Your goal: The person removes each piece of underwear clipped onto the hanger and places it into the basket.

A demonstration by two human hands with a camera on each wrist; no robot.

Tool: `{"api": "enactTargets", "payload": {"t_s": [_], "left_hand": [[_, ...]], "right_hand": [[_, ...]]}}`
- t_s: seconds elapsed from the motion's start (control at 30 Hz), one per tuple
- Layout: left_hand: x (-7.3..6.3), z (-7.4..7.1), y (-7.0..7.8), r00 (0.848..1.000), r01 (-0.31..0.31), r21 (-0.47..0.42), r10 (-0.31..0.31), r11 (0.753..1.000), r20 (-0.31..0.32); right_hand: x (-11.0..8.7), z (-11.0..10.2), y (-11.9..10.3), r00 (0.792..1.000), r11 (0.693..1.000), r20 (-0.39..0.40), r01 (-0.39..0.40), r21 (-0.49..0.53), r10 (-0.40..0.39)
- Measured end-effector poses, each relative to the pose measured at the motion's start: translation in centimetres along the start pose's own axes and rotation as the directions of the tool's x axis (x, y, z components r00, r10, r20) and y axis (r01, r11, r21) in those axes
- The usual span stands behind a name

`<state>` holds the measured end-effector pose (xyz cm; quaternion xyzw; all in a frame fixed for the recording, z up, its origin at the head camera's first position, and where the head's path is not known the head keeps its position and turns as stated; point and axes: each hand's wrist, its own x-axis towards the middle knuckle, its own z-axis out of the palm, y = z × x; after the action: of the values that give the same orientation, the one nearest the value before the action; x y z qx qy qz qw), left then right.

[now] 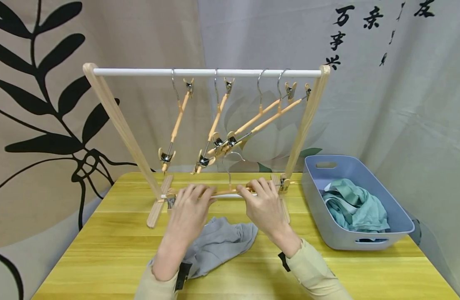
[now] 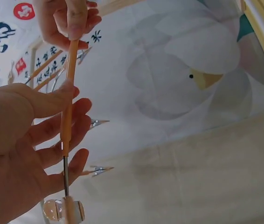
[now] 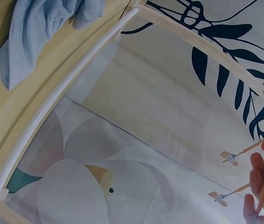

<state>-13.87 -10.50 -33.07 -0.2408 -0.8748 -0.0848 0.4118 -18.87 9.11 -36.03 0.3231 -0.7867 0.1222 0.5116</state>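
Observation:
Both hands hold a wooden clip hanger (image 1: 225, 192) level in front of the drying rack. My left hand (image 1: 191, 210) pinches the bar left of the hook, while my right hand (image 1: 266, 208) pinches it on the other side. Metal clips sit at the hanger's two ends, and its wire hook points up. In the left wrist view, the left thumb lies along the hanger bar (image 2: 66, 122) with the fingers behind it. The right wrist view shows the right hand (image 3: 262, 184) at its edge. Below the hands, a crumpled grey cloth (image 1: 224, 241) lies on the table.
The wooden rack has a white top rail (image 1: 139, 72) with several clip hangers (image 1: 179, 112) hanging from it, two crowded at the right. To the right stands a blue-grey basket (image 1: 327, 225) holding green cloth (image 1: 359, 206). A printed curtain (image 1: 402, 116) hangs behind the wooden table (image 1: 102, 258).

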Motion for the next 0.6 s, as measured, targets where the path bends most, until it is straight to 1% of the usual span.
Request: {"api": "enactTargets", "payload": {"t_s": [0.13,0.23,0.3,0.33,0.4,0.43,0.5,0.53,0.6], "left_hand": [[0.0,0.1,0.1,1.000,0.025,-0.048,-0.025,0.999,-0.003],[0.0,0.1,0.2,0.998,0.056,-0.090,-0.057,0.994,-0.002],[-0.1,0.2,0.2,0.997,0.075,-0.110,-0.076,0.991,0.001],[-0.1,0.2,0.2,0.996,0.084,-0.116,-0.084,0.990,0.001],[-0.1,0.2,0.2,0.995,0.096,-0.124,-0.096,0.988,0.002],[-0.1,0.2,0.2,0.995,0.101,-0.125,-0.101,0.987,0.003],[-0.2,0.3,0.2,0.994,0.107,-0.118,-0.107,0.987,0.006],[-0.2,0.3,0.1,0.994,0.109,-0.117,-0.109,0.987,0.006],[-0.3,0.4,0.1,0.993,0.116,-0.116,-0.116,0.986,0.011]], "right_hand": [[-0.1,0.1,0.0,1.000,1.000,-0.006,0.000,0.011,0.000],[0.0,0.0,-0.1,1.000,1.000,-0.005,-0.004,0.015,0.004],[0.1,-0.1,-0.2,1.000,1.000,-0.017,0.004,0.015,-0.003],[0.1,-0.1,-0.3,0.999,1.000,-0.035,0.018,0.009,-0.018],[0.1,0.0,-0.5,0.993,0.997,-0.088,0.074,0.003,-0.074],[0.1,0.1,-0.6,0.987,0.994,-0.118,0.112,0.002,-0.111],[0.0,0.3,-1.0,0.963,0.978,-0.176,0.208,-0.007,-0.206],[0.0,0.5,-1.3,0.948,0.966,-0.189,0.260,-0.010,-0.257],[-0.3,0.9,-2.0,0.930,0.941,-0.158,0.339,0.014,-0.333]]}}
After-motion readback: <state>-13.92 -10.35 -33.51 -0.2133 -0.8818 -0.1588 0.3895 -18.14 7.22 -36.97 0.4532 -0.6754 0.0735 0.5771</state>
